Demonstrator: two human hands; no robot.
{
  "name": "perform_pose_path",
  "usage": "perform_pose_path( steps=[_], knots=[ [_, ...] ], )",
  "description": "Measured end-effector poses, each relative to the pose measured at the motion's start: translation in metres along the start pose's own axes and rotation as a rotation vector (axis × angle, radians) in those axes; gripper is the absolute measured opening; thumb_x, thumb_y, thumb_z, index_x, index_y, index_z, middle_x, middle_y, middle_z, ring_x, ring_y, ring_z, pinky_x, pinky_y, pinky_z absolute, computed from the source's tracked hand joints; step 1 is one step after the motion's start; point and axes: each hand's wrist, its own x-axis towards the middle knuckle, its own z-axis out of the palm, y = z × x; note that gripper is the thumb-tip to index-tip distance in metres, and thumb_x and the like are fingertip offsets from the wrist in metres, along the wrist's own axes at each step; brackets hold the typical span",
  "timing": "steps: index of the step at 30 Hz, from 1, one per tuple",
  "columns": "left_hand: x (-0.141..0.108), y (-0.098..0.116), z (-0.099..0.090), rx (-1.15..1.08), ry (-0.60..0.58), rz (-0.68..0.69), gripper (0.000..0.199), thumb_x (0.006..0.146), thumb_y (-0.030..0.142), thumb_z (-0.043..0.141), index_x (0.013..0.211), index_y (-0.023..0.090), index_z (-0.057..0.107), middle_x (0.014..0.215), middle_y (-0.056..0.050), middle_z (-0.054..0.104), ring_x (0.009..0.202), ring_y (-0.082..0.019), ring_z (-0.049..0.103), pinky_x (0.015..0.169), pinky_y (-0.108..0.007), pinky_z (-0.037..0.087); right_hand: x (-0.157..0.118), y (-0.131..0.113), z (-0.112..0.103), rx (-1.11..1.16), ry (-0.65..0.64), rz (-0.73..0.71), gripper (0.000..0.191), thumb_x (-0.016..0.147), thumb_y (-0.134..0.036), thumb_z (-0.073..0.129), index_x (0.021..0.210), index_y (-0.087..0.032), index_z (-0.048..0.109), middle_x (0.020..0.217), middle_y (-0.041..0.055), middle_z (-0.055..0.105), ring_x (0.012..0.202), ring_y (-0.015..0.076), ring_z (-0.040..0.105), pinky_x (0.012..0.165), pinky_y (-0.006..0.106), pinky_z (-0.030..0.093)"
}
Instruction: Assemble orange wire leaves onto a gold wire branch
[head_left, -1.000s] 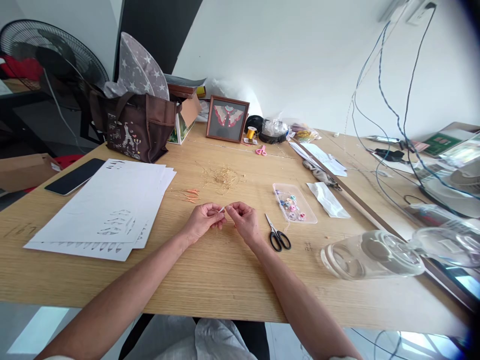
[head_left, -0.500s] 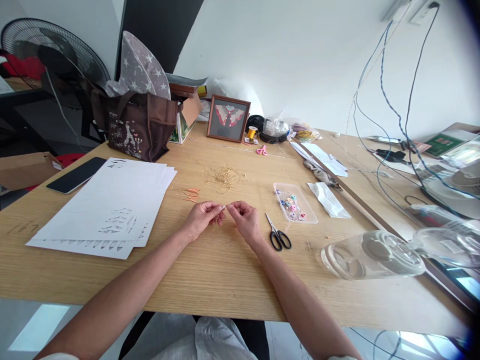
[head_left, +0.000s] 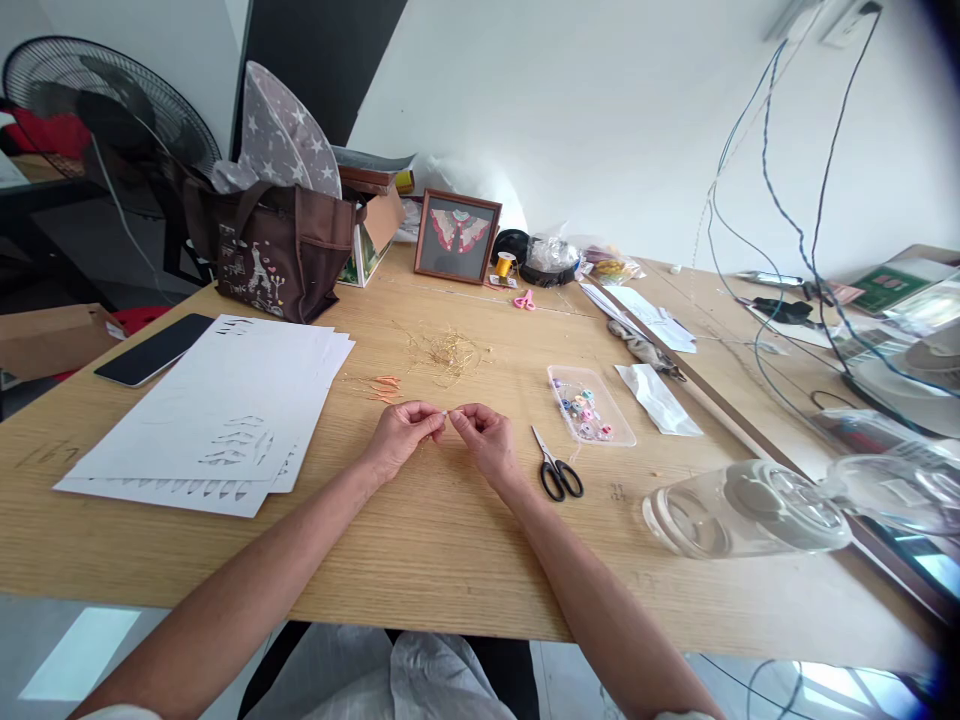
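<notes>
Wooden desk (head_left: 450, 565), cluttered. Far edge: brown tote bag (head_left: 262, 265) and framed picture (head_left: 457, 236). Left: stacked white paper sheets (head_left: 199, 415) with rows of small leaf-shaped marks, black phone (head_left: 154, 350) just past them. Right: clear plastic bottle (head_left: 742, 510) lying on its side, near edge. Mid-desk right of the hands: clear plastic tray (head_left: 551, 385) of beads and black-handled scissors (head_left: 559, 480), blades pointing far.

Just changed: hands closed in slightly since the last frame, small shift only. Left hand (head_left: 401, 438) and right hand (head_left: 486, 440) now together at centre desk, fingertips meeting, wrists apart, both raised just off the surface. They pinch a small pale piece (head_left: 448, 412) between them; too small to identify. Thin strands seem to hang below, unclear.

Closest loose items, far-left of the hands: orange slivers (head_left: 384, 388) and a tangled gold wire pile (head_left: 448, 352).
</notes>
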Motion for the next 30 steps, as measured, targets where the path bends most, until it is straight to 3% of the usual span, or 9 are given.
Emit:
perform_pose_path(
  steps=[7,12,16,20,24,27,30],
  knots=[
    [0.002,-0.002,-0.001,0.027,0.054,0.076,0.022,0.069,0.035,0.062,0.064,0.014,0.058,0.054,0.002,0.051,0.053,-0.009,0.046,0.055,-0.022,0.039,-0.004,0.002,0.003,-0.146,-0.081,-0.074,0.030,0.080,-0.041,0.050,0.077,-0.015,0.066,0.056,0.0004,0.054,0.046,0.0087,0.038,0.043,0.021,0.029],
    [0.006,-0.005,-0.008,0.303,0.138,0.177,0.019,0.069,0.033,0.061,0.063,0.015,0.059,0.055,0.001,0.054,0.053,-0.010,0.046,0.053,-0.022,0.037,-0.008,-0.004,-0.003,-0.468,-0.158,-0.307,0.025,0.085,-0.029,0.045,0.082,-0.017,0.067,0.071,0.0053,0.063,0.061,0.0131,0.053,0.058,0.023,0.037],
    [0.004,-0.003,-0.009,0.507,0.090,0.259,0.016,0.072,0.029,0.057,0.066,0.016,0.062,0.061,-0.001,0.060,0.056,-0.012,0.050,0.054,-0.022,0.036,-0.007,-0.013,-0.011,-0.640,-0.106,-0.386,0.027,0.088,-0.029,0.041,0.087,-0.018,0.066,0.078,0.0072,0.063,0.065,0.0141,0.055,0.060,0.024,0.037],
    [-0.002,0.003,-0.003,0.552,-0.027,0.309,0.013,0.072,0.026,0.057,0.065,0.017,0.063,0.060,-0.001,0.059,0.056,-0.012,0.048,0.054,-0.022,0.035,0.001,-0.011,-0.019,-0.452,-0.081,-0.330,0.023,0.085,-0.031,0.046,0.081,-0.019,0.065,0.075,0.0049,0.062,0.065,0.0134,0.054,0.060,0.023,0.040],
    [-0.004,0.007,0.000,0.477,-0.095,0.304,0.014,0.073,0.028,0.057,0.067,0.017,0.063,0.062,0.000,0.058,0.057,-0.011,0.048,0.056,-0.022,0.036,0.008,0.000,-0.024,-0.238,-0.125,-0.154,0.025,0.082,-0.039,0.049,0.077,-0.018,0.062,0.060,-0.0002,0.055,0.050,0.0103,0.046,0.046,0.021,0.037],
    [-0.003,0.008,-0.002,0.387,-0.090,0.261,0.016,0.074,0.030,0.057,0.069,0.016,0.063,0.061,0.001,0.056,0.057,-0.010,0.047,0.056,-0.021,0.036,0.009,0.004,-0.024,-0.159,-0.179,-0.104,0.027,0.080,-0.041,0.050,0.077,-0.018,0.062,0.056,-0.0023,0.051,0.045,0.0085,0.041,0.043,0.020,0.033],
    [-0.001,0.008,-0.004,0.313,-0.052,0.222,0.017,0.073,0.031,0.058,0.068,0.016,0.061,0.057,0.003,0.053,0.054,-0.009,0.044,0.053,-0.021,0.035,0.007,0.002,-0.020,-0.177,-0.204,-0.164,0.026,0.081,-0.039,0.051,0.076,-0.017,0.064,0.061,-0.0003,0.056,0.051,0.0095,0.046,0.048,0.021,0.035]
  ],
)
